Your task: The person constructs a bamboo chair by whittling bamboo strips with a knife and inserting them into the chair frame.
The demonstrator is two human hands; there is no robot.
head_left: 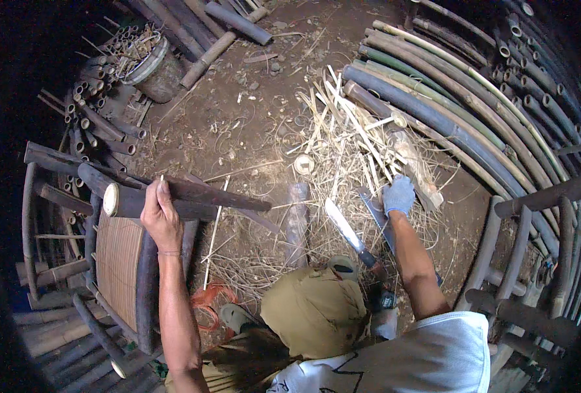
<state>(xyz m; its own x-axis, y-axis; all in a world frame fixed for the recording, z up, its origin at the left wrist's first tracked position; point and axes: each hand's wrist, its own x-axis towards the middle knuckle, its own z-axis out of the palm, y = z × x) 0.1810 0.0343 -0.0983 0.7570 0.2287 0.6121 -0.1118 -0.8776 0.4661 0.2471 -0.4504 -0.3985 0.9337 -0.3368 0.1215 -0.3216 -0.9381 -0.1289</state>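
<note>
My bare left hand (161, 215) is closed, thumb and fingers pressed together, in front of a dark bamboo pole (131, 204) of a chair frame. A small pale tip shows above the fingers; what they hold is hidden. On the right, my right hand (399, 195) in a blue-grey glove reaches into a heap of split bamboo strips (371, 145), its fingers curled around strip ends. Beside that wrist lies a saw blade (374, 213). A machete (344, 224) with a dark handle lies left of it, its tip pointing away from me.
A bamboo chair (121, 268) with a slatted panel stands on the left. Long bamboo poles (447, 124) lie at the far right, near a bamboo frame (523, 249). A bucket of offcuts (158, 75) stands far left. A short log (297, 223) and orange cord (208, 301) lie near me.
</note>
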